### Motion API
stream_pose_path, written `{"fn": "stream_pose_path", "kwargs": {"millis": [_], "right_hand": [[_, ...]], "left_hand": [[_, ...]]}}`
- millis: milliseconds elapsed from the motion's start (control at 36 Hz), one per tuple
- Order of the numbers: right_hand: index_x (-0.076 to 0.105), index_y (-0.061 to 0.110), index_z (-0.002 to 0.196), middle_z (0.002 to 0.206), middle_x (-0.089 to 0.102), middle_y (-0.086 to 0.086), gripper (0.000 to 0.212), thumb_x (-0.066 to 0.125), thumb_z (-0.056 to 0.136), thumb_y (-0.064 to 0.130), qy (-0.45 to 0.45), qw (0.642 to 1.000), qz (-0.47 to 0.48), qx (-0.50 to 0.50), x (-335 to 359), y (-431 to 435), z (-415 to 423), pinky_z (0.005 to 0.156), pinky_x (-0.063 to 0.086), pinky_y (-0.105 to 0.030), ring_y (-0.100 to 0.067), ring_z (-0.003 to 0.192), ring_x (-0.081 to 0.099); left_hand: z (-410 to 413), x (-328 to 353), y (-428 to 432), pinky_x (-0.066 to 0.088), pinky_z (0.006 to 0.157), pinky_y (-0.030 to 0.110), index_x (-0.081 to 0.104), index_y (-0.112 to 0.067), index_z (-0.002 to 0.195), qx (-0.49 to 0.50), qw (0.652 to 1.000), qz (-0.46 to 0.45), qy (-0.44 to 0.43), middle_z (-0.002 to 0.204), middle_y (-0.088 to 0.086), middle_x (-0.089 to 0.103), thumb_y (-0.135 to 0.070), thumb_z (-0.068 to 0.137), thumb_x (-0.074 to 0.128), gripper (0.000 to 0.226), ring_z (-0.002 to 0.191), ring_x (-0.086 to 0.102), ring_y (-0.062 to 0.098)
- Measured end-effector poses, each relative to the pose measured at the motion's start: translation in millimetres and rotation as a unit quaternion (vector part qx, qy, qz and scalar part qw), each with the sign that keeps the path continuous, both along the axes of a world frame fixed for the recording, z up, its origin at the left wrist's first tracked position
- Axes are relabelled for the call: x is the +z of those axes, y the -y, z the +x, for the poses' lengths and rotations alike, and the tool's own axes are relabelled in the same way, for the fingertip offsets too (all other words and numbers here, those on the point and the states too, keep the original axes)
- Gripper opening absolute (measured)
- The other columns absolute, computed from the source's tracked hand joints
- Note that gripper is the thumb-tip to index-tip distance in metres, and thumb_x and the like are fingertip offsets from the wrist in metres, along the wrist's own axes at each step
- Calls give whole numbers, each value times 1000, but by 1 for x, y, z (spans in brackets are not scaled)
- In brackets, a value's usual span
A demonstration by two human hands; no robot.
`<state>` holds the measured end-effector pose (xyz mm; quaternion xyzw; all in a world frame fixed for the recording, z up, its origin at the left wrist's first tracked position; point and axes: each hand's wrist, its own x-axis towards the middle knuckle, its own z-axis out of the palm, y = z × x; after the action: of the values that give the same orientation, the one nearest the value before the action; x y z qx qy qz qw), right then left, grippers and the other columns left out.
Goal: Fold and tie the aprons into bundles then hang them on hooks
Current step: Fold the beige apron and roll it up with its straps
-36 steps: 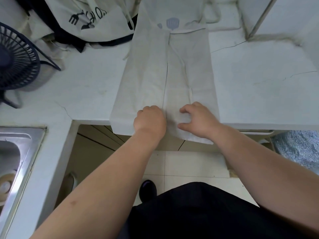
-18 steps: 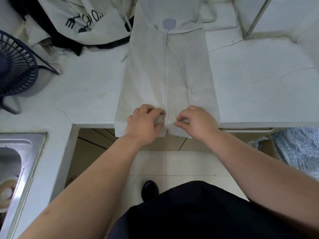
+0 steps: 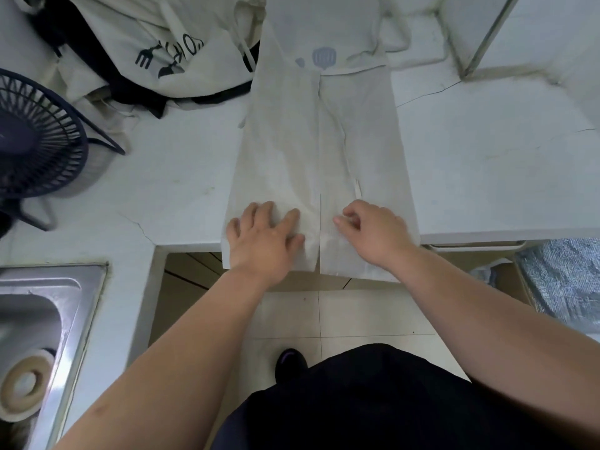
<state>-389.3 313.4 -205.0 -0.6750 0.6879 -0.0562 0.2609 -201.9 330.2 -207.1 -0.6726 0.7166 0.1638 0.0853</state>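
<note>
Has the cream apron [image 3: 285, 151] laid lengthwise on the white counter [image 3: 487, 164], both long sides folded in to meet at a centre seam, bottom hem hanging just over the counter's front edge. Presses the left flap near that hem with the left hand [image 3: 264, 237], fingers straight and spread, palm down. Keeps the right hand [image 3: 373, 233] on the right flap just beside the seam, fingers curled under; cannot tell whether pinching cloth or merely resting.

Differs from 0.5 s ago: then pinched the 2 inner edges at the seam with both hands; now lets go on the left and flattens instead, with the 2 edges lying close and nearly parallel. Suggests the lengthwise fold is squared and being smoothed, so probably ready for rolling or folding up from the hem.

Leaves 1 loose tie [image 3: 342, 138] trailing down the right flap, likely wanted later for the knot. Leaves more aprons [image 3: 168, 43] heaped at the counter's back left, near a dark fan [image 3: 39, 138]. Shows no hooks anywhere, so hanging judged well off yet.
</note>
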Motion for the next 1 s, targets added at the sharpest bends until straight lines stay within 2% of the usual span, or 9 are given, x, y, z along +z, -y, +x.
{"fn": "stream_pose_path", "kwargs": {"millis": [139, 222, 306, 389, 444, 556, 694, 833, 1000], "right_hand": [[44, 22, 134, 133, 41, -5, 40, 51, 95, 28, 11, 999, 29, -20, 1, 8, -2, 94, 45, -36, -25, 109, 53], [37, 19, 140, 140, 32, -8, 51, 55, 93, 26, 15, 998, 36, -41, 3, 10, 0, 96, 43, -35, -27, 115, 50], [32, 13, 143, 138, 40, -14, 61, 59, 91, 29, -2, 996, 57, -64, 9, 17, 5, 95, 42, -35, -32, 119, 48], [36, 8, 138, 128, 50, -17, 55, 56, 92, 30, -13, 992, 74, -98, 15, 24, 7, 86, 44, -34, -34, 112, 53], [38, 6, 134, 124, 54, -16, 50, 55, 93, 29, -13, 990, 81, -111, 17, 28, 7, 82, 44, -33, -33, 108, 54], [34, 6, 139, 129, 52, -15, 55, 55, 93, 29, -4, 989, 92, -119, 23, 38, 7, 85, 41, -32, -32, 114, 52], [31, 10, 144, 141, 45, -12, 59, 53, 94, 32, 10, 993, 55, -108, 42, 71, 0, 99, 36, -30, -29, 129, 43], [40, 12, 140, 135, 51, -10, 53, 53, 94, 32, 37, 995, 21, -95, 55, 116, -12, 99, 35, -28, -26, 126, 46], [42, 14, 140, 138, 50, -9, 49, 51, 95, 30, 50, 997, -1, -63, 64, 192, -29, 99, 36, -27, -25, 126, 47]], "left_hand": [[14, -5, 1, 3, 117, 48, 0, -41, 150, 3, 999, 39, 8, 159, 6, -11, -64, 95, 21, 63, 146, -11, 30], [18, 6, 6, 16, 114, 47, 18, -44, 146, 2, 999, 47, -17, 159, 5, 5, -63, 95, 24, 55, 144, 7, 32], [28, 17, 19, 27, 107, 43, 41, -40, 138, 16, 999, 21, -40, 151, 2, 27, -52, 97, 33, 43, 135, 26, 30], [36, 19, 26, 26, 110, 42, 37, -34, 142, -13, 999, 27, -37, 155, 3, 22, -42, 97, 39, 46, 140, 21, 28], [40, 19, 31, 33, 109, 41, 38, -32, 143, -33, 997, 59, -47, 155, 3, 23, -38, 97, 40, 46, 139, 26, 27], [45, 26, 51, 47, 95, 40, 57, -25, 129, 3, 994, 62, -92, 134, 2, 49, -35, 95, 45, 38, 118, 50, 26], [37, 34, 83, 41, 102, 41, 49, -27, 138, 1, 994, 31, -104, 139, 5, 45, -35, 96, 45, 43, 125, 46, 29], [20, 39, 124, 40, 104, 40, 48, -26, 139, 12, 989, 13, -144, 142, 4, 44, -36, 96, 49, 44, 127, 46, 25], [1, 48, 191, 39, 105, 39, 48, -25, 139, 28, 989, -27, -141, 142, 4, 45, -33, 96, 49, 44, 128, 43, 25]]}}
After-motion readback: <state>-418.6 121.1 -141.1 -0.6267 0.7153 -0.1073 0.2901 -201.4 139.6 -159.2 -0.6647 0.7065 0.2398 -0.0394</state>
